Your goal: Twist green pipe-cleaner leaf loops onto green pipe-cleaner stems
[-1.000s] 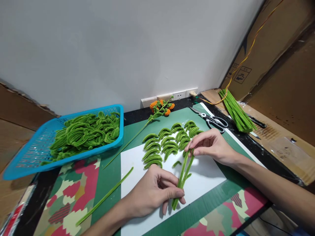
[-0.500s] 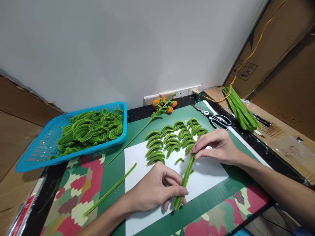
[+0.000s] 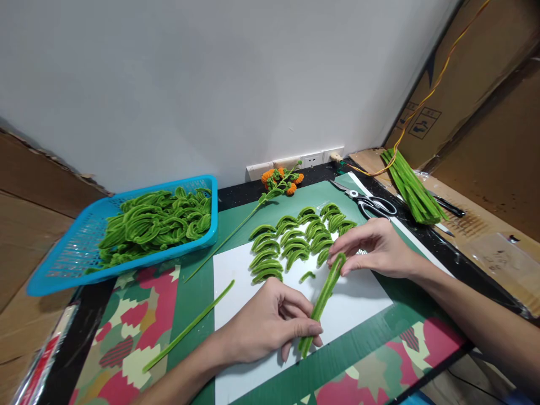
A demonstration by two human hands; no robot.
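Note:
My left hand (image 3: 280, 323) is closed on a green pipe cleaner (image 3: 323, 298) folded double, pinching its lower part between thumb and fingers. The two loose ends stick out below the thumb, and the rounded bend points up and away. At that bend is my right hand (image 3: 373, 250), thumb and index finger parted on either side of it; whether they touch it I cannot tell. Behind the hands, curved green pieces (image 3: 295, 244) lie in rows on a white sheet (image 3: 244, 304). A short green scrap (image 3: 307, 276) rests in front of the rows.
A blue basket (image 3: 216, 219) of bent green pieces stands at left. One straight green pipe cleaner (image 3: 189, 325) lies left of the sheet. Behind are an orange flower stem (image 3: 280, 180) and scissors (image 3: 365, 199). A green pipe-cleaner bundle (image 3: 413, 188) and a knife (image 3: 449, 206) lie right.
My right thumb and index finger have spread apart at the top of the folded pipe cleaner, showing its rounded bend. My left hand stays in place with its grip.

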